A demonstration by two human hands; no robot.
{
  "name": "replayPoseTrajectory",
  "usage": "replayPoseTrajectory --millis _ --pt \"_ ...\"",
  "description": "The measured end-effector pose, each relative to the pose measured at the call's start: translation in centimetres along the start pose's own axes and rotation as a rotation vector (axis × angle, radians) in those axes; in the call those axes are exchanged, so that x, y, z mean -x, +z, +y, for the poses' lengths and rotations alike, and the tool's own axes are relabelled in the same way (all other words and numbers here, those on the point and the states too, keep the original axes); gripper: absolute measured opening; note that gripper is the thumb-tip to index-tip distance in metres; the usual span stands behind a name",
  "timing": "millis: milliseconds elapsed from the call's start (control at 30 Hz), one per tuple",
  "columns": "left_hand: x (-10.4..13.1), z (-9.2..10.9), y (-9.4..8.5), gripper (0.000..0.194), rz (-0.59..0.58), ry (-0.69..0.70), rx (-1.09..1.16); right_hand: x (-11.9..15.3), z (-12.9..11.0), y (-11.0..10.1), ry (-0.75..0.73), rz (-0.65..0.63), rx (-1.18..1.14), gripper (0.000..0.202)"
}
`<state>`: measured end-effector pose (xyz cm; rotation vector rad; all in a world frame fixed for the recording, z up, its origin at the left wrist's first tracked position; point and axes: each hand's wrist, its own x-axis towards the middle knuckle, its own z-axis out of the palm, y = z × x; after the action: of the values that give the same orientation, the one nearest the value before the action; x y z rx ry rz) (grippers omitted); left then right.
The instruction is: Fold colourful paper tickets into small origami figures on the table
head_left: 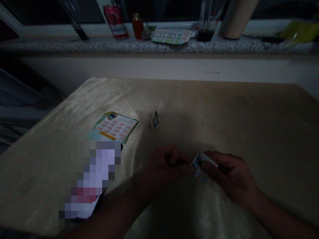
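Between our two hands, above the near part of the table (249, 116), we hold a small folded paper (197, 160), thin and stiff-looking, creased into angular flaps with blue and white print. Our left hand (165, 167) grips its left edge between thumb and finger, the other fingers curled in; our right hand (231, 174) clasps the opposite side, thumb laid over the front. The table looks smooth, with a pale, faintly mottled sheen where light catches it. Ahead of our left hand we see a small folded piece (155, 121) propped up in a pointed, diamond-like shape. To its left lies a fanned stack of printed cards (116, 126), flat and square-edged, with calendar-like grids. Nearer us, a long object (96, 176) is pixelated beyond recognition. On the speckled, stone-like sill (97, 47), we make out a curved metal can (116, 21) and a clear glass (206, 25) with dark liquid.
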<state>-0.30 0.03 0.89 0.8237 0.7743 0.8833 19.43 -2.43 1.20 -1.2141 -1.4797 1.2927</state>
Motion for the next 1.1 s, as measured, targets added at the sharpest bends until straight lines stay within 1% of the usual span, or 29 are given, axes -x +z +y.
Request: replayPoseTrajectory --millis 100,167,267,333,400,467,567,633,733,833,933,1033,1100 --pt "-0.14 -0.30 0.00 0.038 0.043 0.031 -0.096 0.00 0.17 0.07 -0.007 0.023 0.031 0.025" --pt "-0.12 -0.45 0.05 0.033 0.073 0.050 -0.180 0.04 0.19 0.15 -0.032 0.049 0.087 0.025" --pt "0.03 -0.31 0.15 0.039 0.075 0.029 -0.196 0.11 0.12 0.27 -0.058 0.043 0.119 0.023" --pt "0.05 -0.11 0.18 0.048 0.053 0.010 -0.145 0.11 0.07 0.32 -0.050 0.019 0.087 0.024" --pt "-0.06 -0.08 0.10 0.052 0.023 -0.001 -0.081 0.07 0.12 0.33 -0.027 -0.008 0.044 0.025" --pt "-0.26 -0.33 -0.05 0.049 0.012 0.008 -0.072 0.03 0.31 0.31 -0.003 -0.019 0.015 0.026" --pt "-0.51 -0.84 -0.23 0.041 0.051 0.031 -0.182 0.04 0.70 0.32 -0.004 0.003 0.037 0.028" --pt "-0.49 -0.93 -0.17 0.041 0.056 0.026 -0.227 0.09 0.87 0.37 -0.025 0.018 0.081 0.027" --pt "-0.23 -0.54 0.14 0.048 0.017 -0.015 -0.143 0.17 0.90 0.53 -0.041 0.006 0.092 0.027" --pt "-0.04 -0.15 0.32 0.052 -0.014 -0.022 -0.063 0.22 0.78 0.67 -0.011 -0.007 0.081 0.028" --pt "-0.09 -0.17 0.13 0.052 -0.013 -0.011 -0.055 0.23 0.65 0.70 0.026 -0.003 0.083 0.028" --pt "-0.21 -0.33 -0.19 0.051 0.001 -0.017 -0.061 0.18 0.54 0.58 0.037 -0.009 0.038 0.025" --pt "-0.26 -0.38 -0.29 0.050 -0.014 -0.012 -0.050 0.13 0.52 0.48 0.053 -0.019 0.008 0.023"
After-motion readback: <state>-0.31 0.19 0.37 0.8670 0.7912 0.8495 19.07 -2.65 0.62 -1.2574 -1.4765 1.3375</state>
